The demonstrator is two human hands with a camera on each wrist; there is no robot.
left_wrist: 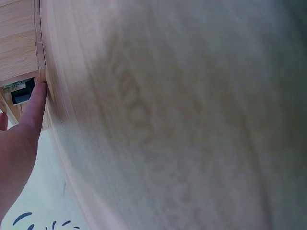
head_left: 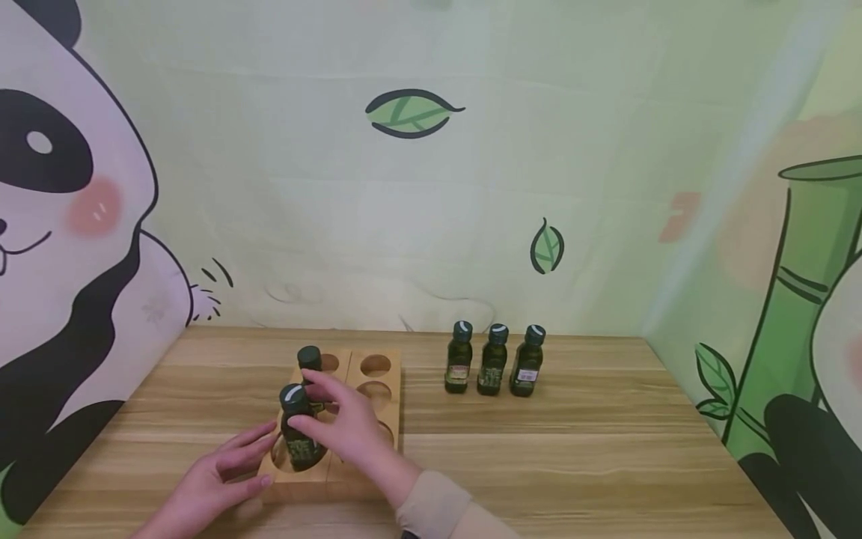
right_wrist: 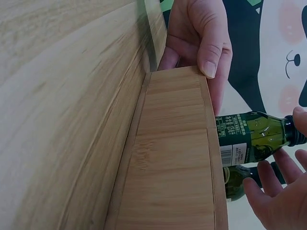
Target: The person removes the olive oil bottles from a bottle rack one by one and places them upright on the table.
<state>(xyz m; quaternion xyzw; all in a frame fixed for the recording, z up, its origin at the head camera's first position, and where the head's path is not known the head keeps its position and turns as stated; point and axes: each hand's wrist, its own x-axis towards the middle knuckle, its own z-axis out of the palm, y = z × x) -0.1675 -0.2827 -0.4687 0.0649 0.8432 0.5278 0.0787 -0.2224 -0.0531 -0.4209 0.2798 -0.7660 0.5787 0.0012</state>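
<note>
A small dark green glass bottle (head_left: 301,442) with a dark cap stands in the front left hole of a wooden rack (head_left: 364,479), leaning slightly. My right hand (head_left: 357,430) pinches it near the neck and cap, thumb on the near side. Its white-and-green label shows in the right wrist view, above the rack's edge. Behind it a second bottle (head_left: 309,358) sits in the rack, partly hidden by my fingers. My left hand (head_left: 218,475) rests against the rack's front left corner, thumb at the front and fingers fairly straight along the side.
Three similar bottles, the left one (head_left: 459,359), the middle one (head_left: 494,363) and the right one (head_left: 527,363), stand in a row right of the rack. Several round holes show in the rack. A printed cloth backdrop (head_left: 303,187) rises behind the wooden table (head_left: 572,464).
</note>
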